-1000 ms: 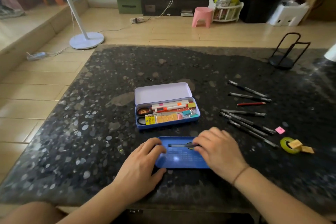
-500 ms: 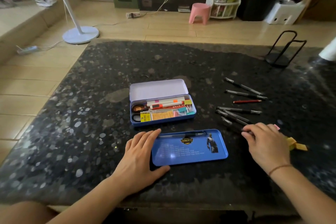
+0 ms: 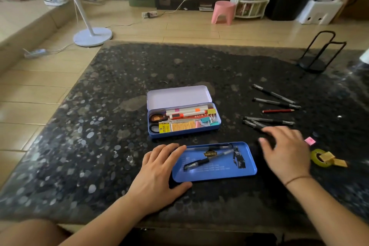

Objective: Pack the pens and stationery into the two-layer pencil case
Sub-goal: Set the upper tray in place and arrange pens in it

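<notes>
Table [image 3: 95, 146] first, big and dark with pale spots; the person leans both arms over it. Blue pencil case [image 3: 184, 124] sits open just past the fingertips, its lid [image 3: 178, 96] tipped back; inside lie scissors, markers, clips and small yellow things. Flat blue tray [image 3: 214, 163] lies nearer, between the two hands; two black pens [image 3: 207, 159] rest on it. Left hand [image 3: 159, 173] lies flat, fingers spread wide, touching the tray's left end; it holds nothing. Right hand [image 3: 285, 152] is blurry, fingers spread over the table just right of the tray; I cannot tell if it holds anything. More pens [image 3: 268, 120] and a red pencil [image 3: 277, 110] lie past the right fingers. Yellow tape roll [image 3: 319, 159] and a pink bit [image 3: 310, 141] sit beside that hand.
</notes>
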`<action>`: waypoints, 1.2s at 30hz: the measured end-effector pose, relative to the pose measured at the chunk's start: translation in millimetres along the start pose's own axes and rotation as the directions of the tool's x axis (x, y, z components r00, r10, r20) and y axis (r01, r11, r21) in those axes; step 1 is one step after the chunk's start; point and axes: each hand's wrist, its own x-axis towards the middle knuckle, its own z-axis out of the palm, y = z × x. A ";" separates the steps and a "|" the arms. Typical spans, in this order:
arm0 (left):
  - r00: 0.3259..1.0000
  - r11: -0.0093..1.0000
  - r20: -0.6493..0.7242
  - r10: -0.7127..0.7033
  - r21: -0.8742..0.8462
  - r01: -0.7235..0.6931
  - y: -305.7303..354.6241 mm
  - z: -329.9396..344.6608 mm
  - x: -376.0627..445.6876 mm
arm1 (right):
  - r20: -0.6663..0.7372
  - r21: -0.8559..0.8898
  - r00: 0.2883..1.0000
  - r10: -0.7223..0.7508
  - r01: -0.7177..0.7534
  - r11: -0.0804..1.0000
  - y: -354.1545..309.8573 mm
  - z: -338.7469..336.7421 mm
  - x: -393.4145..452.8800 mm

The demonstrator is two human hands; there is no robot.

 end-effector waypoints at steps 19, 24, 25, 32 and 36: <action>1.000 1.000 -0.005 -0.021 -0.001 0.021 1.4 -1.5 -0.2 | 0.096 0.209 0.880 -0.466 0.440 0.873 -42.9 -2.6 -30.0; 1.000 1.000 -0.009 -0.019 -0.009 0.019 2.2 -2.1 -0.1 | 0.134 -0.212 0.983 0.124 -0.094 0.973 16.6 -9.6 12.1; 1.000 1.000 -0.009 -0.017 -0.005 0.017 2.0 -2.3 -0.1 | 0.170 -0.288 0.961 0.220 -0.165 0.943 22.9 -11.0 16.1; 1.000 1.000 -0.016 -0.021 -0.016 0.021 2.4 -2.1 -0.2 | 0.089 0.142 0.954 -0.285 0.271 0.952 -5.7 -15.3 -9.1; 1.000 1.000 -0.012 -0.027 -0.015 0.027 2.6 -1.4 -0.2 | 0.149 0.236 0.851 -0.504 0.464 0.854 -34.7 -6.8 -32.3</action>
